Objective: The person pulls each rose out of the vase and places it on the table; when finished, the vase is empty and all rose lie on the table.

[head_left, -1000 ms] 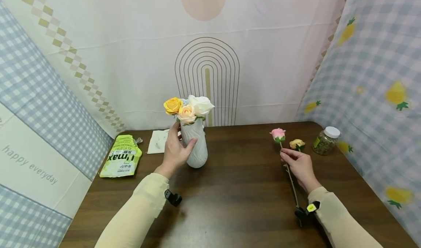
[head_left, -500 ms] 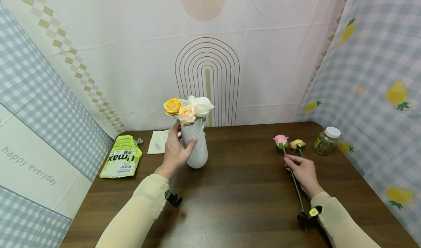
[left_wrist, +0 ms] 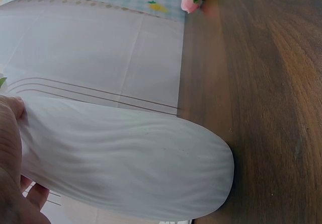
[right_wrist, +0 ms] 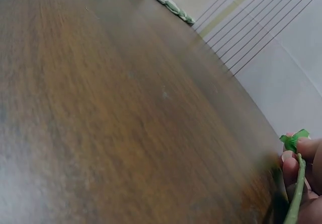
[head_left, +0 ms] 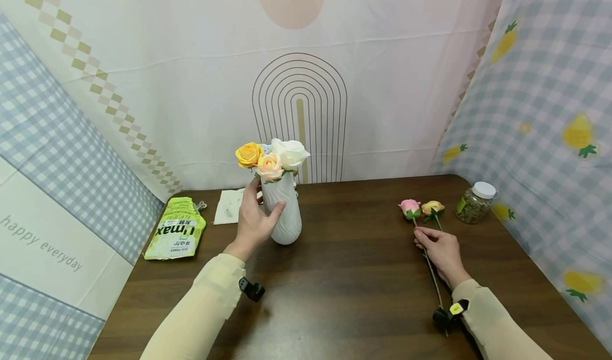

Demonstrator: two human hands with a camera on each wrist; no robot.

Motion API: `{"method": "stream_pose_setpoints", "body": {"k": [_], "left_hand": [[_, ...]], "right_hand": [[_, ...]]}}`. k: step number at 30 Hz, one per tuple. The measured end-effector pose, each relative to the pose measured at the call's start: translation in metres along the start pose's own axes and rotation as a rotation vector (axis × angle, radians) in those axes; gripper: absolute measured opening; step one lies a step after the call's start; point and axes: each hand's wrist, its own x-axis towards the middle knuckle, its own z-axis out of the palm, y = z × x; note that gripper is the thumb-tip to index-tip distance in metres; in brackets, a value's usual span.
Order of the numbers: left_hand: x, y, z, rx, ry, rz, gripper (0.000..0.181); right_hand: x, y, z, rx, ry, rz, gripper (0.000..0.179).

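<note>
My left hand [head_left: 255, 219] grips a white ribbed vase [head_left: 283, 206] near its upper part, thumb on the near side. In the left wrist view the vase [left_wrist: 131, 158] fills the middle. A yellow rose [head_left: 249, 154], a peach rose [head_left: 270, 166], a white rose [head_left: 289, 153] and a partly hidden blue flower stand in it. On the right, my right hand [head_left: 441, 251] pinches the stem of a pink rose [head_left: 409, 208] just below its head. A yellow-orange rose [head_left: 432, 207] lies beside the pink one. The right wrist view shows the green stem [right_wrist: 297, 194] at the fingers.
A green snack-like pouch [head_left: 176, 230] lies at the table's left, with a white paper [head_left: 229, 206] behind the left hand. A jar with a white lid [head_left: 475, 204] stands at the back right. Cloth hangings [head_left: 210, 84] close off the back and sides.
My right hand has moved slightly right and toward me, lowering the pink rose next to the yellow-orange one. My left hand keeps its hold on the vase.
</note>
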Motion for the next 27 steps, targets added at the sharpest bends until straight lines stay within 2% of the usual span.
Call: {"method": "stream_pose_setpoints", "body": {"k": [9,18,27], "left_hand": [[-0.0001,-0.0004,0.0003,-0.012,0.008,0.006,0.076],[0.0007,-0.0009,0.0006,-0.009,0.018,0.014,0.075],[0.0002,-0.0005,0.0004,-0.011,0.019,0.017,0.075]], "right_hand": [[-0.0004,-0.0029,-0.0011,0.045,-0.003,0.039,0.038],[0.0007,-0.0031,-0.0015,0.074,-0.010,0.040,0.038],[0.0002,-0.0036,-0.0015,-0.061,-0.004,0.031,0.043]]}}
